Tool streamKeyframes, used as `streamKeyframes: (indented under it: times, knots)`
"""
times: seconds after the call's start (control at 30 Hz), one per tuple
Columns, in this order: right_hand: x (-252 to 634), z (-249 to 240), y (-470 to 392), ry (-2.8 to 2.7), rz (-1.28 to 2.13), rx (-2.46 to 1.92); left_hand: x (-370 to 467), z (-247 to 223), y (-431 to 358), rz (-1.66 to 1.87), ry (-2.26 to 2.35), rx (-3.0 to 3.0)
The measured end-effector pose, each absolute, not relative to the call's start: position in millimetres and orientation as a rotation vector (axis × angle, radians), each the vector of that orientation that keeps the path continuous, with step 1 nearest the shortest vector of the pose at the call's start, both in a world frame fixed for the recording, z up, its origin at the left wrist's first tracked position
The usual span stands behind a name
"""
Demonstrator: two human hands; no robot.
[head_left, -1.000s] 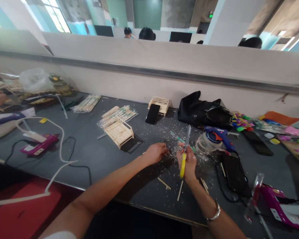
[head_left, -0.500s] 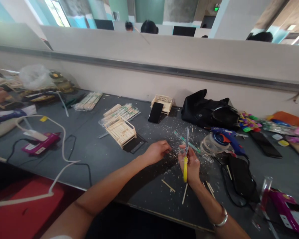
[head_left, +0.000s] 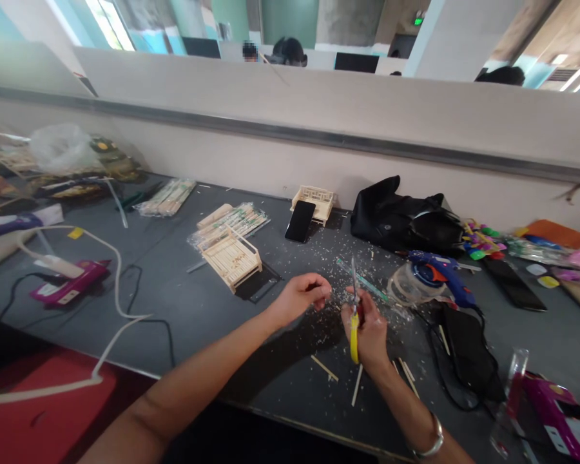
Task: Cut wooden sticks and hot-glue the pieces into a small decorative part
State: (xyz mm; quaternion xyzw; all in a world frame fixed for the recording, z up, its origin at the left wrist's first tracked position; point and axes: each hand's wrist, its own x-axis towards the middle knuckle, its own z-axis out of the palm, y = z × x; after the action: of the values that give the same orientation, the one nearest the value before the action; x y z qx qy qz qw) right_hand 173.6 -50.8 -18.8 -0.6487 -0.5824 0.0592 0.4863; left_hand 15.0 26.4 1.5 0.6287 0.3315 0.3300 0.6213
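My right hand (head_left: 370,332) grips a pair of scissors (head_left: 354,335) with yellow handles, blades pointing up and away from me. Just left of it, my left hand (head_left: 302,298) is closed in a pinch above the table; anything between its fingertips is too small to make out. Pale cut scraps (head_left: 336,332) lie scattered under and around both hands. Near my right wrist lie thin wooden sticks (head_left: 357,385). A small bed-like frame of sticks (head_left: 231,258) stands left of my left hand. Farther back, a phone (head_left: 300,221) leans against a little stick-built bench (head_left: 319,201).
A black bag (head_left: 406,219) sits against the partition. On the right are a blue glue gun (head_left: 444,270), a clear tape roll (head_left: 406,283), a black pouch-like object (head_left: 471,354) with cable and a purple power strip (head_left: 555,412). Another power strip (head_left: 72,283) with a white cord lies left.
My left hand has turned slightly, its thumb and fingers now pinched together. My right hand and the scissors have shifted a little left and down.
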Motion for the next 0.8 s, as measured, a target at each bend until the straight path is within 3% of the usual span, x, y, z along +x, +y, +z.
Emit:
streamKeyframes:
  times: [0.23, 0.8]
  knots:
    - [173.1, -23.4, -53.5, -1.682, -0.089, -1.563, 11.7, 14.3, 15.1, 0.907, 0.553, 0.825]
    - [173.9, -29.4, -56.7, -1.883, -0.332, -1.638, 11.0, 5.3, 6.6, 0.892, 0.489, 0.674]
